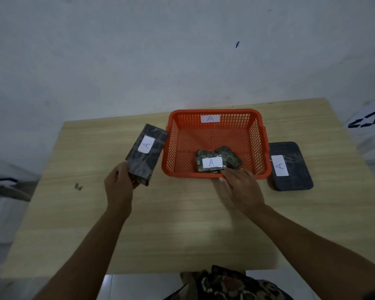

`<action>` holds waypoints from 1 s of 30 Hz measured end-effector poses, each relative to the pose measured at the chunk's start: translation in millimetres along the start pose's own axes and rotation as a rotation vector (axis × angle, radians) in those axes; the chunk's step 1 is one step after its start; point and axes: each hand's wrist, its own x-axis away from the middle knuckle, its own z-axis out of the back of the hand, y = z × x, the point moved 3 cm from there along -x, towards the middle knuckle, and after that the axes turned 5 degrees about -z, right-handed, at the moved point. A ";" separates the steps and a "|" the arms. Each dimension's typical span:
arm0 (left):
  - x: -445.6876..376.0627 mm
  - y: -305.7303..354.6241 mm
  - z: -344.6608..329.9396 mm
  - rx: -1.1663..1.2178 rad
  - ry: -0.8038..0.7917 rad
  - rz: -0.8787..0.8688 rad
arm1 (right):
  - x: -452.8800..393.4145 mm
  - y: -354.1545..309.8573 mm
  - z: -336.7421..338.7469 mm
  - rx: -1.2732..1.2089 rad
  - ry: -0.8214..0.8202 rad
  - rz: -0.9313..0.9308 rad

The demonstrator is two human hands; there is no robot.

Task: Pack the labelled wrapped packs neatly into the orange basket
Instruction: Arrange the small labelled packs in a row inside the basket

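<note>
While a person is looking down from above, a pale wooden bench [182,224] is filling most of the view, set against a grey wall. An orange basket [260,146], marked A on its far wall, is sitting at the bench's far middle. A flat dark pack [294,178] is lying just right of the basket, its long axis pointing away from the person. The left hand [119,182] is holding a long pack [139,165] by its near end, grip closed around it, label up, far end tilting towards the basket's left wall. Two small packs [230,156] are lying inside against the near wall. The right hand [239,184] is resting at the near rim, fingers loosely spread, holding nothing. The held pack is lying just left of the basket, so the left hand is nearer for the coming placement.
</note>
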 end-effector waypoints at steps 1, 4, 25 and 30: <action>5.1 -9.3 5.4 0.070 0.075 0.070 | 0.0 -0.5 0.1 0.005 0.003 0.000; 18.5 -41.0 16.9 0.235 0.274 0.270 | -1.5 -1.8 0.5 0.014 0.003 -0.002; 46.8 -113.1 2.5 -0.794 0.047 0.093 | -10.2 -4.2 9.8 -0.086 -0.070 -0.091; 33.8 -74.7 -40.2 -0.684 0.030 -0.168 | -22.1 -2.9 13.6 -0.155 -0.115 -0.099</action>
